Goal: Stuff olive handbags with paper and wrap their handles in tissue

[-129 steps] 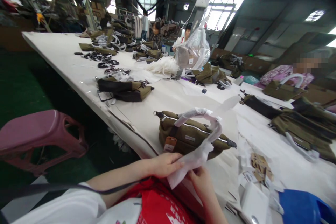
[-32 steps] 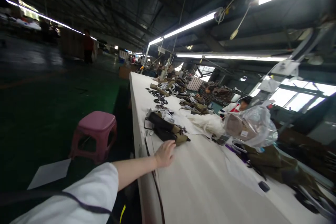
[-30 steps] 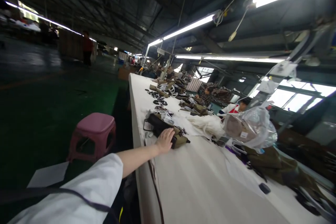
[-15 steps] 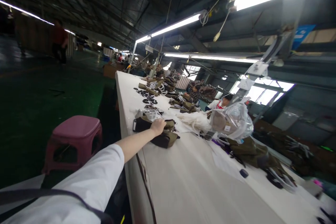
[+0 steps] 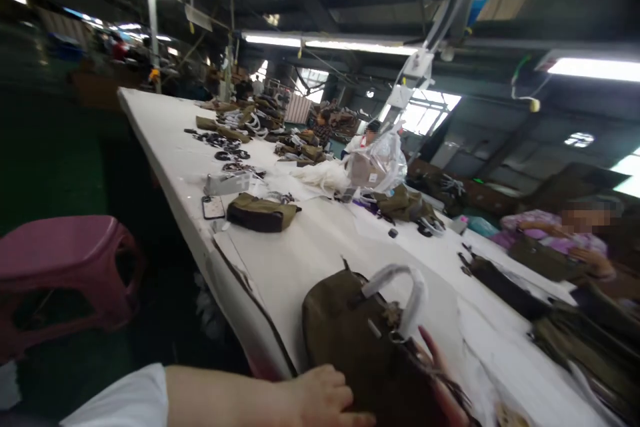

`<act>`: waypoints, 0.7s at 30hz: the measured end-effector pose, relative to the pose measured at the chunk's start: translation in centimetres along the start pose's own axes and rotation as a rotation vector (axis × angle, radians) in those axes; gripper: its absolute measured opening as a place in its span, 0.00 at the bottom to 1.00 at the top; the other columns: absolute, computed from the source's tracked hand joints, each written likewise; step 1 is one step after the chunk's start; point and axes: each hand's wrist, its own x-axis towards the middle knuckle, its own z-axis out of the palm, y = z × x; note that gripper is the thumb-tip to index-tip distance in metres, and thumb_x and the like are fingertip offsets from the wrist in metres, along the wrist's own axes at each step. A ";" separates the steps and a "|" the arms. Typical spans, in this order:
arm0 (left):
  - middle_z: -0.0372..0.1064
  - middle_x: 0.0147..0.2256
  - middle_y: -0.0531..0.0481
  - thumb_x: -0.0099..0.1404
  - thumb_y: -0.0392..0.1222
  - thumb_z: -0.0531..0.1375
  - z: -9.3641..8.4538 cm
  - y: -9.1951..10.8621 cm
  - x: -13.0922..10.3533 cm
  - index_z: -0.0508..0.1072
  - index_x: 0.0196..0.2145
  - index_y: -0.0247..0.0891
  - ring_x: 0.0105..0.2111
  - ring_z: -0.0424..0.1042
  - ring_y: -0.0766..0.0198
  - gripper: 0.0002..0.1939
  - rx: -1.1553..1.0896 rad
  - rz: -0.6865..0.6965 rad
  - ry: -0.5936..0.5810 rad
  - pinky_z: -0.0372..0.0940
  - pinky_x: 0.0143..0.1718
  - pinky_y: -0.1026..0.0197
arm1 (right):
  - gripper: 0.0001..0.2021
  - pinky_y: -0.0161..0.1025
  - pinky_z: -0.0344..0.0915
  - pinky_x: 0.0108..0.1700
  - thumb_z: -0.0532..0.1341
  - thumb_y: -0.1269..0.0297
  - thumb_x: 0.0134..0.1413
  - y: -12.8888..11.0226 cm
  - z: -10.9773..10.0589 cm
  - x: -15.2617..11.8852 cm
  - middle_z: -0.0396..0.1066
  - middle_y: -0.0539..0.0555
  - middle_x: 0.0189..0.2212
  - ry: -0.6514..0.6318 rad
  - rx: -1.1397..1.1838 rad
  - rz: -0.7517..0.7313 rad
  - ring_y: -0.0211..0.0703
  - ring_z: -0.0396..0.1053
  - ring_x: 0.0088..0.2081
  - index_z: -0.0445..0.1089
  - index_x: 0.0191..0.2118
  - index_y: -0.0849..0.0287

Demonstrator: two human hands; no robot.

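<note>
An olive-green bag with a white-wrapped handle stands on the white table right in front of me. My left hand grips its near lower edge, fingers curled on the fabric. Fingers of my right hand press against the bag's right side, and the bag hides the rest of that hand. Farther left along the table lies another olive bag, untouched.
A phone lies near the table edge beside the far bag. A pink stool stands on the floor at left. More olive bags, a clear plastic sack and dark bags crowd the right. A seated person works opposite.
My left arm has pulled back from the far stack of bags, bringing an olive bag in front of me. My right hand now touches it. One bag stays at the far spot.
</note>
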 end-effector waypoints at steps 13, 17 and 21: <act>0.72 0.43 0.41 0.62 0.55 0.59 -3.6 -3.0 4.0 0.74 0.45 0.35 0.45 0.71 0.53 0.22 -0.531 -0.232 -0.151 0.66 0.48 0.54 | 0.15 0.51 0.65 0.56 0.67 0.55 0.50 0.4 -1.7 -5.1 0.76 0.58 0.46 -0.079 0.495 0.198 0.56 0.71 0.51 0.78 0.43 0.53; 0.73 0.42 0.43 0.60 0.48 0.62 -4.2 -4.2 4.6 0.74 0.45 0.35 0.43 0.72 0.55 0.18 -0.574 -0.300 -0.029 0.67 0.49 0.55 | 0.11 0.54 0.62 0.58 0.63 0.57 0.55 -1.6 -2.6 -5.2 0.76 0.60 0.45 -0.426 0.387 0.065 0.57 0.70 0.51 0.80 0.38 0.55; 0.73 0.44 0.41 0.61 0.49 0.63 -9.4 -3.9 4.6 0.76 0.42 0.34 0.44 0.73 0.55 0.17 -0.682 -0.171 0.054 0.68 0.49 0.56 | 0.13 0.52 0.63 0.58 0.65 0.57 0.50 -1.3 -3.1 -4.1 0.77 0.57 0.45 -0.061 0.307 0.132 0.55 0.71 0.50 0.79 0.41 0.53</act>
